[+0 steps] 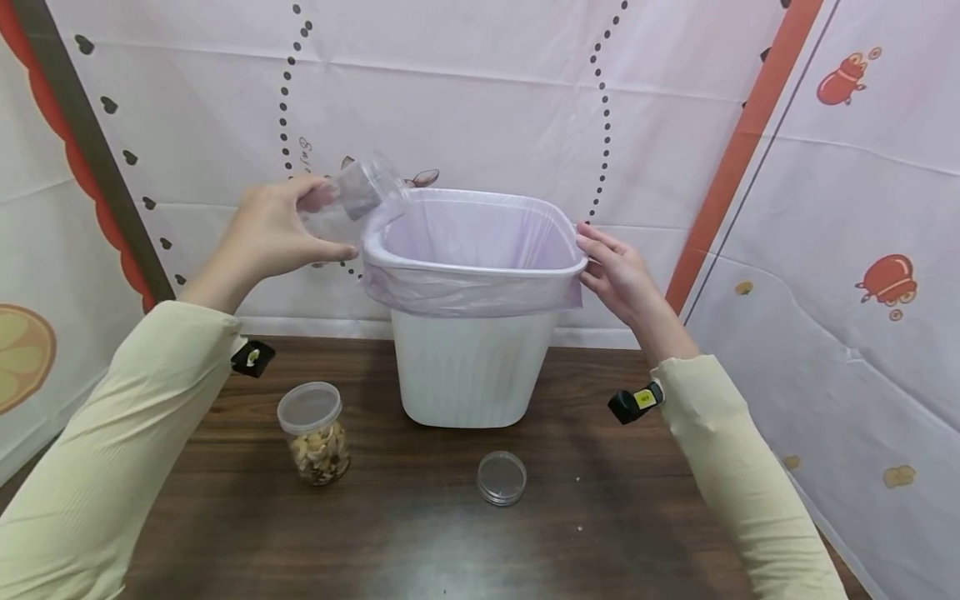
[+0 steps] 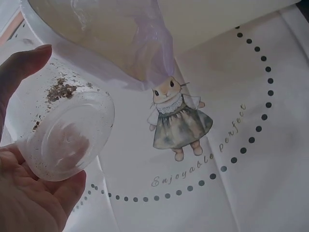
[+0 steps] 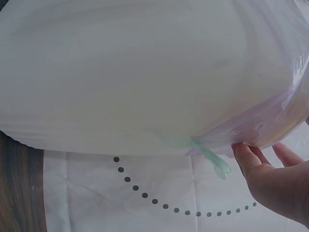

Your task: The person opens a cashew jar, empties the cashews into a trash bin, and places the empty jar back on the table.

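head view: my left hand (image 1: 273, 229), left of centre, has its fingers curled round a clear jar (image 1: 360, 187), mouth tipped over the left rim of the white bin (image 1: 468, 367) at centre; i judge the tilt is there so anything loose falls inside the bin, within the lilac liner (image 1: 480, 293). my right hand (image 1: 621, 279), right of centre, holds the opposite rim with its fingertips, presumably to steady the bin. lower left, a lidded jar of nuts (image 1: 318, 442) stands upright on the wooden table (image 1: 420, 542), clear of both hands. lower centre, a loose round lid (image 1: 502, 477) lies flat, likely parked off the tipped jar.

left wrist view: the clear jar is at left, base towards the camera, my thumb and fingers spread round it. brown crumbs (image 2: 61, 91) cling inside, which may explain the steep tilt. the lined rim crosses the top.

right wrist view: my fingertips are narrowed on the lined rim at lower right; a green strip (image 3: 216, 163) hangs beside them. the clear jar is out of frame.
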`<state>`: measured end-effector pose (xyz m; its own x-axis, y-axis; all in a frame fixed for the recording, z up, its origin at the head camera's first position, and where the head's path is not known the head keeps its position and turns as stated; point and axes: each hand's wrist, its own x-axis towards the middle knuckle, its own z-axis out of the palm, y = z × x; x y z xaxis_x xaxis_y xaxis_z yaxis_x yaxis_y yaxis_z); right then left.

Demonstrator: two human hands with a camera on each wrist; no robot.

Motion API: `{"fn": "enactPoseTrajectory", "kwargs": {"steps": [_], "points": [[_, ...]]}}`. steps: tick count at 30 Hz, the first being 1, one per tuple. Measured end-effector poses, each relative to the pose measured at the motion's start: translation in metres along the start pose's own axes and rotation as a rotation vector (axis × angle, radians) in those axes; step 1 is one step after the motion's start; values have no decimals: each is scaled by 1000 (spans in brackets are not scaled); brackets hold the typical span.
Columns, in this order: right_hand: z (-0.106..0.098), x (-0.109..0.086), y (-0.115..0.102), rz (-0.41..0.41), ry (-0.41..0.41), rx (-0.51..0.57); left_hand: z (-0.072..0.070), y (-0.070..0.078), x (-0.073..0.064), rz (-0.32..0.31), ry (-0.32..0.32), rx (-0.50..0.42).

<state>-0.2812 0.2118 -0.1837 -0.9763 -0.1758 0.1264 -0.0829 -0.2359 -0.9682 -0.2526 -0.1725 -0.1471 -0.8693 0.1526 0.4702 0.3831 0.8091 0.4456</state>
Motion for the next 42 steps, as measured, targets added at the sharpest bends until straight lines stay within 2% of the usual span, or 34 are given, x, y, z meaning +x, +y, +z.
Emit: {"fn": "enactPoseTrajectory", "kwargs": {"steps": [13,19,23,31,37,42], "points": [[-5,-14,5,-7,-19,39,5,-3,-23,-4,11,-130],[-8,-21,10,-16,-47,101,11,-6,-35,-10,19,-208],[-9,-24,12,-24,-64,105,17,-6,-44,-13,33,-240],[-9,-32,17,-20,-73,81,27,-3,-59,-11,18,-312],[-8,-39,22,-4,-56,75,38,0,-70,15,-1,-359],[-10,-47,26,18,-65,1,44,2,-81,24,-29,-379]]}}
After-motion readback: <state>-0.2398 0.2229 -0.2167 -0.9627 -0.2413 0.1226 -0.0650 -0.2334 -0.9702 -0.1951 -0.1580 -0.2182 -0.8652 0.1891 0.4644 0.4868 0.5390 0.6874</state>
